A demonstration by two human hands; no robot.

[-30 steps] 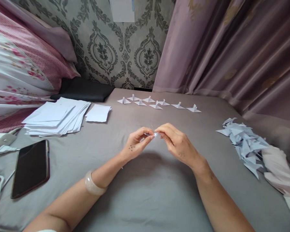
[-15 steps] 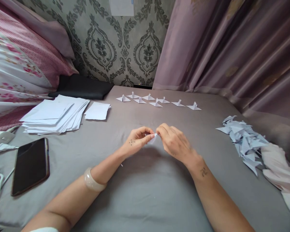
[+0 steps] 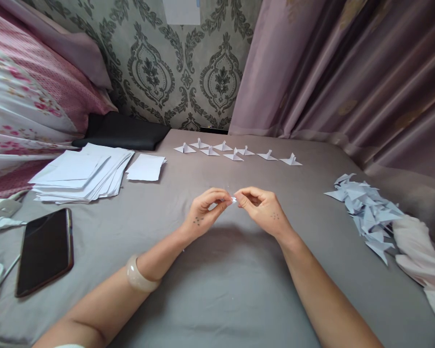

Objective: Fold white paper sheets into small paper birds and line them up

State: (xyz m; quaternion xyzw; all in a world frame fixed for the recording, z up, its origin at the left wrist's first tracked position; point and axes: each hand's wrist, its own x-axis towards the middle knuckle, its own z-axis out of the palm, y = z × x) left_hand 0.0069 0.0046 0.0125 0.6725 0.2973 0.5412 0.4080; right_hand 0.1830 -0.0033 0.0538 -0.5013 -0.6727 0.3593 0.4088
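Between my two hands is a small piece of folded white paper (image 3: pixel 234 199), mostly hidden by the fingertips. My left hand (image 3: pixel 207 210) pinches its left side with thumb and fingers. On its other side, my right hand (image 3: pixel 263 207) is closed on the paper in a pinch, thumb toward me. Both hands are held above the grey sheet. Beyond them stand several folded white paper birds (image 3: pixel 234 154) in loose rows.
Stacked white paper sheets (image 3: pixel 83 174) lie at the left, beside a smaller pile of paper squares (image 3: pixel 146 167). Nearer me is a phone (image 3: pixel 45 251) with white cables. A heap of folded paper pieces (image 3: pixel 366 208) lies at the right next to pale cloth (image 3: pixel 420 261).
My right hand has turned, bringing its thumb side into view. Less of the folded paper shows between the fingers now. My left hand keeps its pinch nearly in place.
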